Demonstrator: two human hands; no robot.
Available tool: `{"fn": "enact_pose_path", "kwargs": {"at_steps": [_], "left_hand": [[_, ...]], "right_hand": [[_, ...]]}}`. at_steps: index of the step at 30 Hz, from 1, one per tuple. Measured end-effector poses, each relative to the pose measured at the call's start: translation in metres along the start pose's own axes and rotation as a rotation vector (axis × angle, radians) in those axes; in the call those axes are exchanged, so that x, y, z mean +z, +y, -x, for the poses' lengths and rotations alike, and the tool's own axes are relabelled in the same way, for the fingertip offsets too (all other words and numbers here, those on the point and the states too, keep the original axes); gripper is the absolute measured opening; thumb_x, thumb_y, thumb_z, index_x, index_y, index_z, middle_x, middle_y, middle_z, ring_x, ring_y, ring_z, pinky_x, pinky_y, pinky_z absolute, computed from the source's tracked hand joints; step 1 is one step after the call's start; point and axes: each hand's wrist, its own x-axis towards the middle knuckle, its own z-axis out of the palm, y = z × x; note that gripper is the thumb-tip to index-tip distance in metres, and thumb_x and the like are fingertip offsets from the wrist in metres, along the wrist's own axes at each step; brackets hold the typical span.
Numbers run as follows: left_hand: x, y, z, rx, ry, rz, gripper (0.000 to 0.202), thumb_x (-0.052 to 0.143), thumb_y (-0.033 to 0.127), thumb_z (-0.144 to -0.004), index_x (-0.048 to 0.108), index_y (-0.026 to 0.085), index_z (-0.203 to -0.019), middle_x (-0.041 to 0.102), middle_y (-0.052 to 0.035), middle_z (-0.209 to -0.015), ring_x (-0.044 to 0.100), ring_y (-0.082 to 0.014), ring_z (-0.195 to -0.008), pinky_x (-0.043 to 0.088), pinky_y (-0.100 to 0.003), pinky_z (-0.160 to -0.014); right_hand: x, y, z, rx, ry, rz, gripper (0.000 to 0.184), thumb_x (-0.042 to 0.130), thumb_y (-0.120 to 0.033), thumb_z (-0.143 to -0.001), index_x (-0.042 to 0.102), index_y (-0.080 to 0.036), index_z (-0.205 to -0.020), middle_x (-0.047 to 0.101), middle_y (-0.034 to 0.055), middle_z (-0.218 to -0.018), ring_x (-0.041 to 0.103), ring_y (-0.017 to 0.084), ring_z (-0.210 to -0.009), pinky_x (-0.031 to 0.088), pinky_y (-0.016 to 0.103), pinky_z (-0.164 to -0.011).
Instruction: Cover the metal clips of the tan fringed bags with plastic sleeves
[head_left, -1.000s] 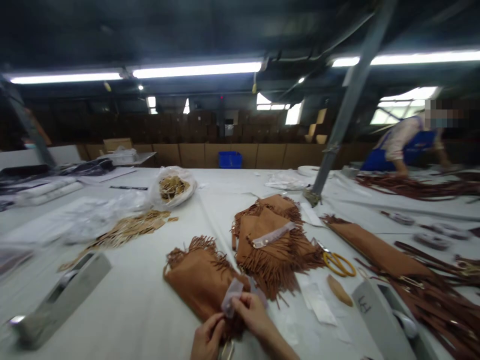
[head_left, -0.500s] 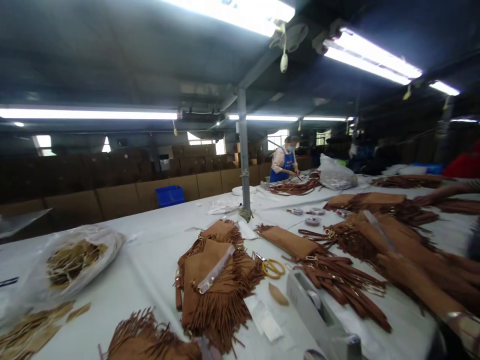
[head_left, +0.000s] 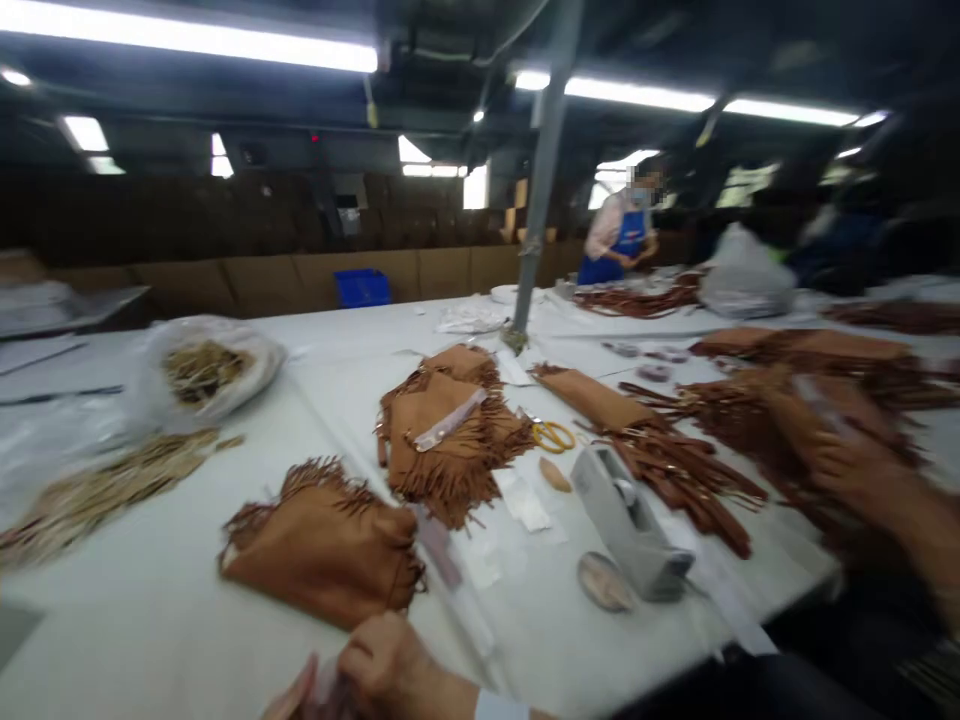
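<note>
My right hand (head_left: 390, 665) is at the bottom edge, fingers curled round a pale purplish translucent plastic piece (head_left: 326, 690). My left hand (head_left: 292, 697), mostly cut off by the frame, has its fingers against the same piece; blur hides its exact kind. Just beyond them lies a brown fringed suede bag (head_left: 322, 545). A plastic-wrapped strip (head_left: 437, 545) lies at its right end. Farther back is a pile of similar fringed bags (head_left: 431, 425), with another wrapped strip (head_left: 450, 420) across it.
A grey tape dispenser (head_left: 630, 530), a round dish (head_left: 604, 582) and yellow-handled scissors (head_left: 553, 436) lie right of centre. A plastic bag of tan pieces (head_left: 210, 370) is left. A co-worker's hand (head_left: 847, 455) touches a brown bag at right. Another person (head_left: 622, 235) stands beyond the metal post (head_left: 541, 190).
The view has tilted down and shifted, and my hands have come into sight at the bottom. The co-worker's hand at right stays on the brown bag.
</note>
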Motion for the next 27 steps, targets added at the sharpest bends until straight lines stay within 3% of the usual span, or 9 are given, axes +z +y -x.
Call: {"fn": "enact_pose_path", "kwargs": {"at_steps": [2, 4, 6, 9, 11, 14, 22, 25, 27], "left_hand": [[-0.008, -0.008, 0.021, -0.027, 0.038, 0.023, 0.035, 0.077, 0.047, -0.060, 0.064, 0.015, -0.067, 0.064, -0.0043, -0.058, 0.060, -0.0139, -0.050, 0.047, -0.024, -0.049], [-0.012, -0.012, 0.030, -0.036, 0.021, 0.007, 0.035, 0.078, 0.041, -0.060, 0.066, 0.011, -0.073, 0.066, -0.0052, -0.061, 0.057, -0.0100, -0.047, 0.044, -0.019, -0.047], [-0.014, -0.012, 0.030, -0.024, 0.074, -0.033, 0.034, 0.076, 0.038, -0.060, 0.065, 0.010, -0.077, 0.067, -0.0063, -0.063, 0.058, -0.0100, -0.048, 0.044, -0.018, -0.047], [-0.015, -0.012, 0.026, 0.010, 0.133, -0.067, 0.031, 0.074, 0.035, -0.062, 0.065, 0.011, -0.078, 0.069, -0.0067, -0.066, 0.060, -0.0104, -0.052, 0.046, -0.018, -0.050], [-0.015, -0.012, 0.024, 0.032, 0.119, -0.054, 0.031, 0.074, 0.036, -0.063, 0.066, 0.010, -0.079, 0.069, -0.0067, -0.067, 0.060, -0.0103, -0.054, 0.047, -0.019, -0.052], [-0.015, -0.009, 0.020, 0.055, 0.082, -0.027, 0.033, 0.074, 0.038, -0.065, 0.067, 0.009, -0.080, 0.069, -0.0075, -0.068, 0.060, -0.0099, -0.054, 0.048, -0.020, -0.055], [-0.010, -0.002, 0.000, -0.065, 0.139, 0.119, 0.031, 0.067, 0.040, -0.073, 0.063, 0.010, -0.078, 0.069, -0.0098, -0.068, 0.063, -0.0134, -0.054, 0.050, -0.025, -0.057], [-0.009, -0.001, -0.005, -0.073, 0.164, 0.123, 0.027, 0.064, 0.037, -0.074, 0.063, 0.010, -0.078, 0.069, -0.0090, -0.065, 0.062, -0.0146, -0.053, 0.048, -0.025, -0.055], [-0.009, -0.001, -0.007, -0.054, 0.186, 0.114, 0.024, 0.066, 0.034, -0.069, 0.063, 0.010, -0.074, 0.068, -0.0073, -0.063, 0.060, -0.0143, -0.052, 0.045, -0.025, -0.053]], "right_hand": [[-0.002, -0.001, 0.003, -0.066, -0.037, 0.071, 0.016, 0.053, -0.008, -0.074, 0.063, -0.016, -0.085, 0.062, 0.0061, -0.082, 0.056, 0.020, -0.080, 0.046, 0.031, -0.071], [-0.013, 0.003, 0.001, -0.133, -0.090, 0.002, 0.039, 0.050, -0.005, -0.069, 0.058, -0.017, -0.106, 0.060, 0.0075, -0.098, 0.054, 0.019, -0.092, 0.045, 0.030, -0.079], [-0.026, 0.009, -0.006, -0.090, -0.060, -0.012, 0.056, 0.047, -0.002, -0.068, 0.049, -0.018, -0.122, 0.056, 0.0088, -0.107, 0.051, 0.019, -0.099, 0.043, 0.031, -0.084], [-0.037, 0.016, -0.017, -0.046, -0.091, 0.099, 0.043, 0.046, -0.004, -0.074, 0.055, -0.021, -0.112, 0.053, 0.0060, -0.096, 0.049, 0.018, -0.090, 0.041, 0.030, -0.079], [-0.035, 0.019, -0.023, -0.075, -0.124, 0.184, 0.028, 0.047, -0.006, -0.077, 0.061, -0.021, -0.097, 0.052, 0.0040, -0.089, 0.048, 0.017, -0.083, 0.040, 0.028, -0.073], [-0.027, 0.024, -0.027, -0.094, -0.107, 0.228, 0.023, 0.047, -0.006, -0.079, 0.062, -0.020, -0.087, 0.052, 0.0036, -0.087, 0.047, 0.017, -0.081, 0.039, 0.026, -0.069], [-0.029, 0.026, -0.026, -0.071, -0.070, -0.078, 0.023, 0.046, -0.015, -0.086, 0.066, -0.020, -0.097, 0.061, 0.0076, -0.095, 0.055, 0.019, -0.091, 0.046, 0.031, -0.079], [-0.033, 0.023, -0.023, 0.073, 0.038, -0.212, 0.024, 0.054, -0.017, -0.082, 0.065, -0.020, -0.102, 0.065, 0.0072, -0.097, 0.059, 0.020, -0.091, 0.046, 0.033, -0.082], [-0.034, 0.018, -0.017, 0.303, 0.128, -0.314, 0.021, 0.057, -0.023, -0.080, 0.067, -0.018, -0.098, 0.068, 0.0068, -0.088, 0.061, 0.018, -0.078, 0.048, 0.030, -0.072]]}}
